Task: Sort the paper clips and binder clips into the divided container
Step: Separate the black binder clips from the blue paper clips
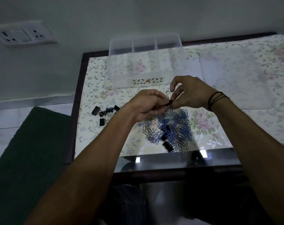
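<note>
Pinching one black binder clip (pixel 169 101) together, left hand (pixel 147 103) and right hand (pixel 189 93) curl above the paper clips (pixel 170 127).

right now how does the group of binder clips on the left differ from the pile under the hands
The left group of binder clips is small, loosely spread and holds only black binder clips; the mixed pile is bigger, tangled, and mostly blue and silver paper clips with a few black binder clips buried in it. The left group lies clear of both hands; the mixed pile sits just below them. Both lie on the floral tabletop, outside the clear divided container.
</note>
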A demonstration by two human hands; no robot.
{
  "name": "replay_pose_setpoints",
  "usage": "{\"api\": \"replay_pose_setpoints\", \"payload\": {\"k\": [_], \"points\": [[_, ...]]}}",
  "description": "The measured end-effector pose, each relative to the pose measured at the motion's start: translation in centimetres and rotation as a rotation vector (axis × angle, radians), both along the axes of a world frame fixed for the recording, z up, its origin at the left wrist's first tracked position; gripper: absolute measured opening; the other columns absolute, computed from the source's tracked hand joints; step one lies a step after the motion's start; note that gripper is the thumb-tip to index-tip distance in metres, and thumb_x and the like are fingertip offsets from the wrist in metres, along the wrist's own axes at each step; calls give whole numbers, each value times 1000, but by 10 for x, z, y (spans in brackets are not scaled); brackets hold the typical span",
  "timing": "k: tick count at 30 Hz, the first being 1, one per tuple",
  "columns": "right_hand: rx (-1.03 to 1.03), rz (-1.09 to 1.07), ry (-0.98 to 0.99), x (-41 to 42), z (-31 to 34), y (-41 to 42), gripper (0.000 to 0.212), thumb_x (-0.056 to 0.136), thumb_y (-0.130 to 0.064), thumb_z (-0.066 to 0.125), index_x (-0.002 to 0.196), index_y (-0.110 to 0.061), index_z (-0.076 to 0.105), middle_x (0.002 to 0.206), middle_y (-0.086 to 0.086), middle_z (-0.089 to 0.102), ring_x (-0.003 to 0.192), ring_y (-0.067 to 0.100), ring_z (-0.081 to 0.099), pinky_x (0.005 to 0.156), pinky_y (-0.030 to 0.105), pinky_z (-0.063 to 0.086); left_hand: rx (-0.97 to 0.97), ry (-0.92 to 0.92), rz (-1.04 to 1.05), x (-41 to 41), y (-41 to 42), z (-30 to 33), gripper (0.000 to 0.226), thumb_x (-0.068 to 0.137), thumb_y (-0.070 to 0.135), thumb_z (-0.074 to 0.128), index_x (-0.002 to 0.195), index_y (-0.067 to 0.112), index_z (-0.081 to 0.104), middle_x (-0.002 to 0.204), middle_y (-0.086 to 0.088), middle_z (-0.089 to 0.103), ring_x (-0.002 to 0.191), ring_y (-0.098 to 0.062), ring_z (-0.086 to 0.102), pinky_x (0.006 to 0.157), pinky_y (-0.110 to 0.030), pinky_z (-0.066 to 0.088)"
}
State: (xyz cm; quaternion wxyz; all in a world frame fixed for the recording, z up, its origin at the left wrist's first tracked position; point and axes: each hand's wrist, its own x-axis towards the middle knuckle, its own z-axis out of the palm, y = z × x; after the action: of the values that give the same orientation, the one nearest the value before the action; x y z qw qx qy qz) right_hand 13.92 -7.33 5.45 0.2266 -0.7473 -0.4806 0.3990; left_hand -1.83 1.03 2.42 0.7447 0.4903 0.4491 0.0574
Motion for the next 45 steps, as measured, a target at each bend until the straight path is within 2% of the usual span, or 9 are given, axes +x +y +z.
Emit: {"api": "replay_pose_setpoints", "payload": {"k": [5,14,22,26,31,35,38,41,45], "points": [[-45,115,-135,1,-6,4,41,63,-13,88,90,-22,58,84,-6,76,63,10,63,58,24,48,54,45,4,-7,11,6,17,85,-6,72,96,5,66,85,-15,72,75,-21,67,66,-28,60],[-12,256,-334,-4,-16,15,24,74,-18,82,91,-18,66,88,-1,73,71,4,60,57,12,36,495,570,-107,-79,57,18,9,76,-1,82,83,1,77,82,-19,77,78,-29,76,79,-40,63],[-105,371,-318,-25,-2,18,35,64,-34,89,89,-20,69,82,-7,67,80,15,65,70,29,52,713,914,-196,-93,62,19,31,67,17,88,94,4,77,85,-13,76,78,-29,75,78,-40,63],[-244,561,-364,-54,12,-3,61,47,-53,91,91,-24,62,79,-12,58,73,7,55,65,27,47,834,840,-188,-77,51,21,22,73,21,86,91,10,80,90,-10,76,85,-25,72,78,-32,59],[-360,745,-608,-84,1,-22,86,44,-57,91,110,-21,50,105,0,58,94,22,57,73,32,48,839,770,-262,-64,38,21,25,75,32,86,92,15,80,80,-6,73,70,-18,65,70,-28,51],[-373,730,-651,-82,-3,-18,72,62,-32,90,122,-15,53,122,6,59,112,24,58,74,28,42,908,766,-297,-56,31,24,28,77,32,84,94,10,80,91,-12,77,79,-24,70,74,-30,55],[-341,627,-545,-67,-3,-10,54,66,-13,87,113,-13,59,110,5,62,97,22,59,74,32,51,992,755,-322,-47,24,24,28,76,32,83,95,10,80,96,-12,77,92,-25,71,71,-26,47],[-309,517,-401,-54,-4,-5,47,65,-8,86,106,-14,64,77,-9,58,82,18,60,73,34,57,977,689,-392,-36,17,24,29,76,35,84,96,13,81,92,-9,78,82,-21,71,72,-26,50],[-299,433,-301,-43,-3,-5,42,63,-11,83,99,-23,67,79,-10,67,87,19,70,81,42,61,851,551,-500,-24,8,21,17,81,34,81,92,20,80,79,-4,78,64,-19,74,68,-28,61]]}}
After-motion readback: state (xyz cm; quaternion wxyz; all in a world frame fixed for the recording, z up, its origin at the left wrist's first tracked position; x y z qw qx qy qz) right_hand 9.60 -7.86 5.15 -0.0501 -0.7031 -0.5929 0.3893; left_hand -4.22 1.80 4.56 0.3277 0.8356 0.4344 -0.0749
